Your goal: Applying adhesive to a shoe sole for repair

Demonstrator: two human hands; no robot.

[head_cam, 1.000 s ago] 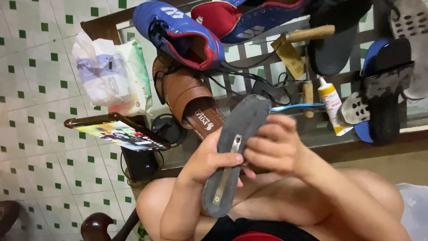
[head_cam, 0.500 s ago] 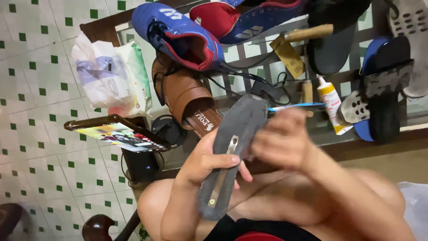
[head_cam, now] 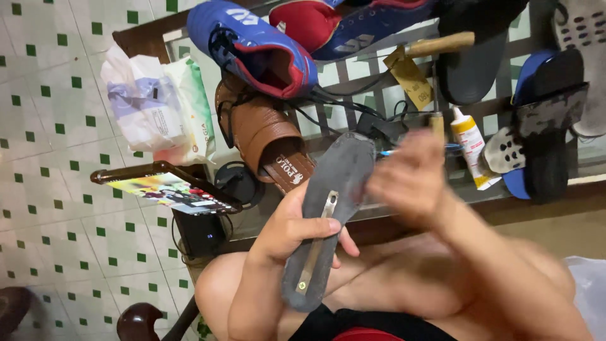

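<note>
My left hand (head_cam: 290,224) grips a dark grey shoe insole (head_cam: 331,208) by its middle, held tilted above my lap. A thin metal shank strip (head_cam: 315,243) runs along the insole's lower half. My right hand (head_cam: 410,180) is blurred with motion beside the insole's upper end; a thin blue stick shows behind it, and I cannot tell whether the hand holds it or touches the insole.
A low table (head_cam: 536,202) carries a blue sports shoe (head_cam: 252,47), a brown sandal (head_cam: 268,136), a white glue tube (head_cam: 470,145), a wooden-handled tool (head_cam: 435,45) and dark soles (head_cam: 543,132). A phone (head_cam: 170,189) stands at left, plastic bags (head_cam: 158,107) behind it on the tiled floor.
My right hand has lifted off the insole's middle and moved up and right. The insole has tipped slightly more upright in my left hand.
</note>
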